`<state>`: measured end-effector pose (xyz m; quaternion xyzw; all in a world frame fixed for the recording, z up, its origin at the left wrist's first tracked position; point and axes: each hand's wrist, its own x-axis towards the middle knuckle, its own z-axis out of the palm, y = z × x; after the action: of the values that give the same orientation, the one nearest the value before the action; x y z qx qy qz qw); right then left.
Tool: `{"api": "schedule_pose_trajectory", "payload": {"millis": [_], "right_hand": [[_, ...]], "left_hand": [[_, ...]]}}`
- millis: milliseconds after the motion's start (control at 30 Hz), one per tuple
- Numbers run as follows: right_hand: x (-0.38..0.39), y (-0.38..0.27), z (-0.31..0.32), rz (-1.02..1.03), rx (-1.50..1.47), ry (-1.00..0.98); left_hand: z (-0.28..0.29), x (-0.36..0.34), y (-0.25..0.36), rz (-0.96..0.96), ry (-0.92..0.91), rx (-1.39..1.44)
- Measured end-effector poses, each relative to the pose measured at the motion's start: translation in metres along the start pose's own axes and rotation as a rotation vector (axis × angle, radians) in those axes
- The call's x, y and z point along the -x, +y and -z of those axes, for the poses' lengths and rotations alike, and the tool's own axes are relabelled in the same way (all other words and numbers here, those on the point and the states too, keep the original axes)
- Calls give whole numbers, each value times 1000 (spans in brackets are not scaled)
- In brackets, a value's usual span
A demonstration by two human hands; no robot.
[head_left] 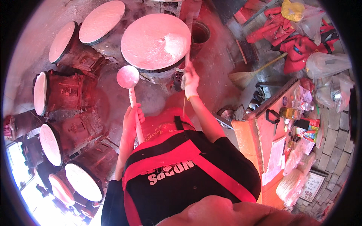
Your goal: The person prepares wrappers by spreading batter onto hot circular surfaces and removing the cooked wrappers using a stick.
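Note:
My left hand [133, 119] is closed round the long pale handle of a round ladle [128, 77], whose coated bowl is raised just below the large round griddle [152, 39] ahead of me. The griddle stands on a stove with a pale layer on its surface and a whiter patch at its right. My right hand [190, 81] is closed round a long thin wooden stick [187, 55] held upright along the griddle's right edge; its top is blurred. A dark bucket [200, 32] stands just right of the griddle.
More round griddles on stoves [102, 20] curve round my left side. To the right lie a straw broom [241, 78], red bags and clothing [296, 54], plastic bags [326, 66], and a wooden table [247, 154] with bottles [292, 113] and papers [273, 158].

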<state>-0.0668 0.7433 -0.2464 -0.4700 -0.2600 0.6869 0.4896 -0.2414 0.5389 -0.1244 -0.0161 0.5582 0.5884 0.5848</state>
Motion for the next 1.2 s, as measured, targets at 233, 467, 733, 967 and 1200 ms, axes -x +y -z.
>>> {"api": "schedule_pose_trajectory", "payload": {"millis": [233,467,733,967,1200], "right_hand": [[-43,-34,13,73,389,-72],[2,-51,36,-174,392,-333],[19,-10,41,-264,216,-144],[25,-48,20,-424,268,-338],[3,-30,40,309,820,-270]], "left_hand": [[-13,-17,2,75,-144,-113],[-18,-67,14,7,-208,-164],[-81,-146,11,73,-122,-198],[-47,-133,48,85,-417,-65],[-10,-60,83,564,-488,526]]}}
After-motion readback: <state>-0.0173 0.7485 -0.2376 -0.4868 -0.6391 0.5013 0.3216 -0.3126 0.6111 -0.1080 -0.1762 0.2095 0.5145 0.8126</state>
